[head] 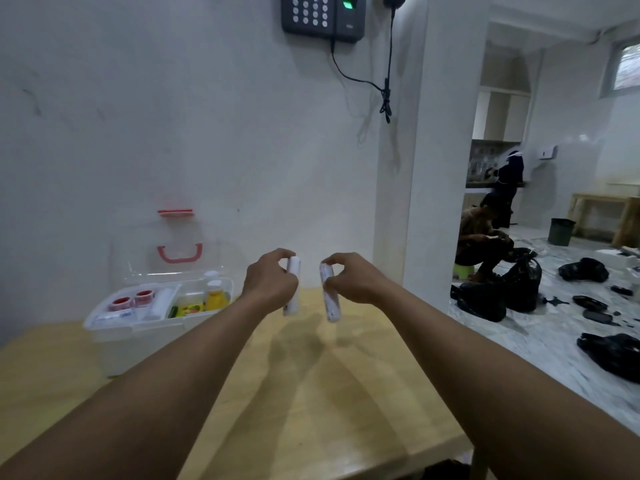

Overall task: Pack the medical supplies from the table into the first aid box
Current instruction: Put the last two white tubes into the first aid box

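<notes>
White rolls are all that's left: you're gripping one roll [292, 285] in your left hand [272, 280], another [330, 294] in your right hand [353, 280], right of the nearly packed first aid box [152, 327] sitting open on the table [311, 393].

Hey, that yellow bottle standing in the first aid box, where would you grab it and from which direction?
Probably take the yellow bottle by its white cap and neck, coming straight down from above. It stands upright in the first aid box, with the box wall and another bottle close around its body, so only the top looks free for a grip.
</notes>
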Motion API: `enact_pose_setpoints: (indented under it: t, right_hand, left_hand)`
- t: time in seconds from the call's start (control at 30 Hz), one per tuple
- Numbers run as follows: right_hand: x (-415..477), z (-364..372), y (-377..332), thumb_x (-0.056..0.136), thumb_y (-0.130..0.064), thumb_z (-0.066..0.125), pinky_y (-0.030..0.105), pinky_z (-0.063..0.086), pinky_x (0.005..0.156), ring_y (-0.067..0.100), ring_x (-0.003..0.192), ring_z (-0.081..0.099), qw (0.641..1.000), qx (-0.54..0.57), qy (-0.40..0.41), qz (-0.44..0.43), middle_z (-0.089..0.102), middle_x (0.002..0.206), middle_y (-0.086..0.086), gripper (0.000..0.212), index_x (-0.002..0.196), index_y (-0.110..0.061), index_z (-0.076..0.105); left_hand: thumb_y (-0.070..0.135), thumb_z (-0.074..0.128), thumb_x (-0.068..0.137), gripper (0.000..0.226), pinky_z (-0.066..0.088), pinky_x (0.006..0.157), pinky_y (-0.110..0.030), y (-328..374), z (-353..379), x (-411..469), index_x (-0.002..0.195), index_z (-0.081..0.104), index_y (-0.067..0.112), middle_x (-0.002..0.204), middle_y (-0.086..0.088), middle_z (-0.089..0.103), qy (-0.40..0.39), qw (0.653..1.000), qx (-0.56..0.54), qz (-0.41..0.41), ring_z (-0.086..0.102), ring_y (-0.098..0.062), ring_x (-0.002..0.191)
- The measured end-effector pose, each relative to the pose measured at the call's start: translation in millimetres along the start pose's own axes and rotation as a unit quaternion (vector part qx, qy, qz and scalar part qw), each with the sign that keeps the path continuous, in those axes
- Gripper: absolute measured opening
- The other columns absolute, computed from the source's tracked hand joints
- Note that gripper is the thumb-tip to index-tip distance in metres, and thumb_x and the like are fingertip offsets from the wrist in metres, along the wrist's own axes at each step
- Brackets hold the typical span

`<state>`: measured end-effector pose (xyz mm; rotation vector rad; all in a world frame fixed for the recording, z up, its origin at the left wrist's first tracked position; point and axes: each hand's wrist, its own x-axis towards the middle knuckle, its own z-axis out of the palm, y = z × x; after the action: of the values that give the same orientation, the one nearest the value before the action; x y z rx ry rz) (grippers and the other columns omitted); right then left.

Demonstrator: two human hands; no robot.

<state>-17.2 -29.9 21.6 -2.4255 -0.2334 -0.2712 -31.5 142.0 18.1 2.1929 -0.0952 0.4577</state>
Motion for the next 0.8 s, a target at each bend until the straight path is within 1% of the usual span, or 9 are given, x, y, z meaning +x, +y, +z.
enact_pose_setpoints:
  t: [0.13, 0.23, 0.43, 0.53, 0.57, 0.6, 0.67, 0.73, 0.8]
  right_hand:
    - [1.1, 0.4, -33.7, 0.085, -0.018, 0.064, 0.028, 0.043, 0.065, 0.018, 0.084, 0.059, 1.000, 0.008, 0.003, -0.030, 0.064, 0.103, 0.003, 0.043, 0.127, -0.024, 0.060]
    - [3.6, 2.4, -57.9, 0.085, -0.017, 0.063, 0.028, 0.042, 0.060, 0.018, 0.079, 0.059, 0.998, 0.017, 0.010, -0.053, 0.064, 0.106, 0.004, 0.042, 0.126, -0.024, 0.059]
    - [8.2, 18.0, -96.8, 0.087, -0.017, 0.061, 0.025, 0.040, 0.055, 0.011, 0.069, 0.057, 0.994, 0.037, 0.020, -0.100, 0.064, 0.116, 0.004, 0.046, 0.131, -0.026, 0.054]
    - [9.8, 29.6, -112.2, 0.088, -0.017, 0.061, 0.027, 0.045, 0.059, 0.015, 0.075, 0.061, 0.992, 0.051, 0.021, -0.114, 0.066, 0.113, 0.002, 0.050, 0.135, -0.029, 0.051]
    - [10.7, 33.7, -116.9, 0.088, -0.017, 0.061, 0.029, 0.049, 0.062, 0.016, 0.079, 0.063, 0.991, 0.056, 0.023, -0.119, 0.067, 0.109, 0.002, 0.050, 0.135, -0.030, 0.051]
    - [11.7, 37.9, -121.7, 0.088, -0.017, 0.061, 0.031, 0.051, 0.066, 0.018, 0.082, 0.065, 0.990, 0.060, 0.026, -0.124, 0.068, 0.104, 0.002, 0.049, 0.135, -0.030, 0.051]
    - [13.5, 46.1, -130.6, 0.089, -0.017, 0.060, 0.033, 0.052, 0.070, 0.020, 0.088, 0.065, 0.989, 0.064, 0.028, -0.133, 0.069, 0.097, 0.001, 0.047, 0.133, -0.031, 0.053]
    - [15.0, 54.2, -137.4, 0.089, -0.017, 0.060, 0.032, 0.051, 0.069, 0.021, 0.089, 0.065, 0.987, 0.067, 0.025, -0.142, 0.070, 0.098, 0.002, 0.045, 0.132, -0.030, 0.053]
    - [14.6, 61.3, -141.5, 0.091, -0.017, 0.060, 0.029, 0.048, 0.066, 0.020, 0.089, 0.065, 0.987, 0.066, 0.019, -0.148, 0.070, 0.099, 0.002, 0.044, 0.132, -0.029, 0.053]
  left_hand:
    - [0.020, 0.055, 0.088, 0.033, 0.044, 0.070, -0.030, 1.9, -37.6, -4.2, 0.121, 0.062, 0.026, 0.077, 0.006, 0.069, 0.034, 0.999, -0.005, 0.006, 0.062, -0.021, 0.081]
    - [0.017, 0.058, 0.085, 0.033, 0.043, 0.069, -0.029, 0.8, -64.0, -5.3, 0.117, 0.063, 0.025, 0.074, 0.008, 0.069, 0.059, 0.998, -0.003, 0.012, 0.062, -0.020, 0.078]
    - [0.009, 0.065, 0.079, 0.041, 0.043, 0.073, -0.028, -9.3, -106.3, -4.9, 0.116, 0.064, 0.027, 0.092, -0.001, 0.072, 0.094, 0.995, 0.019, 0.006, 0.063, -0.023, 0.091]
    - [0.009, 0.069, 0.079, 0.042, 0.050, 0.087, -0.035, -17.0, -119.2, -5.0, 0.115, 0.063, 0.029, 0.088, 0.002, 0.068, 0.115, 0.993, 0.031, 0.003, 0.064, -0.024, 0.094]
    - [0.008, 0.069, 0.079, 0.042, 0.051, 0.087, -0.036, -19.6, -122.9, -5.1, 0.115, 0.063, 0.029, 0.087, 0.003, 0.067, 0.120, 0.992, 0.032, 0.003, 0.064, -0.024, 0.094]
    - [0.008, 0.069, 0.079, 0.042, 0.050, 0.084, -0.034, -22.2, -126.3, -5.2, 0.115, 0.063, 0.028, 0.088, 0.002, 0.068, 0.123, 0.992, 0.030, 0.003, 0.065, -0.024, 0.094]
    - [0.006, 0.069, 0.079, 0.041, 0.046, 0.077, -0.029, -28.2, -132.0, -5.0, 0.115, 0.063, 0.025, 0.094, -0.001, 0.069, 0.124, 0.992, 0.029, 0.003, 0.064, -0.023, 0.093]
    - [0.004, 0.069, 0.079, 0.040, 0.045, 0.074, -0.029, -33.7, -136.3, -5.8, 0.113, 0.062, 0.023, 0.099, -0.002, 0.069, 0.120, 0.992, 0.032, 0.006, 0.064, -0.023, 0.093]
    - [0.003, 0.068, 0.079, 0.038, 0.046, 0.071, -0.029, -39.0, -139.0, -8.0, 0.111, 0.060, 0.021, 0.099, -0.002, 0.068, 0.114, 0.993, 0.038, 0.003, 0.063, -0.024, 0.092]
